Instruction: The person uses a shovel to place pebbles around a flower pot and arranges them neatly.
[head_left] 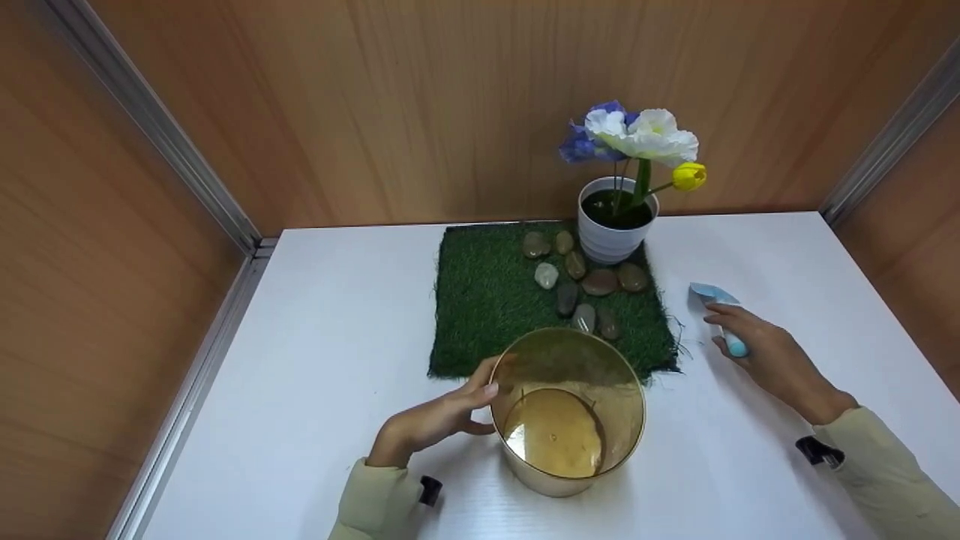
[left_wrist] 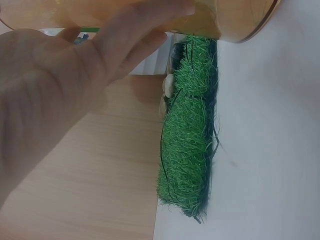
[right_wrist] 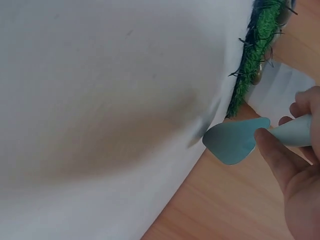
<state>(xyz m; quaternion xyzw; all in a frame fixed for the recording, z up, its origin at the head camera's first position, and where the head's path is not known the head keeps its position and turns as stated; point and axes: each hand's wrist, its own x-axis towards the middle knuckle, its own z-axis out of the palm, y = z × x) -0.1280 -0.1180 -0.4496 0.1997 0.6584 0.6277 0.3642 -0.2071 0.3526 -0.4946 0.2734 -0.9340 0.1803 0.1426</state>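
A see-through amber bucket stands tilted a little toward the head camera, at the front of the white table. My left hand grips it by its left side, thumb near the rim and fingers along the wall; in the left wrist view they lie across the amber plastic. The inside shows only its bare bottom. To the right, my right hand holds a small light-blue trowel by its pale handle, fingers curled round it. The trowel's blade points away from me, beside the turf mat.
A green artificial turf mat lies behind the bucket with several smooth stones on it. On its back right corner stands a white flowerpot with white, purple and yellow flowers. Wooden panels close off the back and sides.
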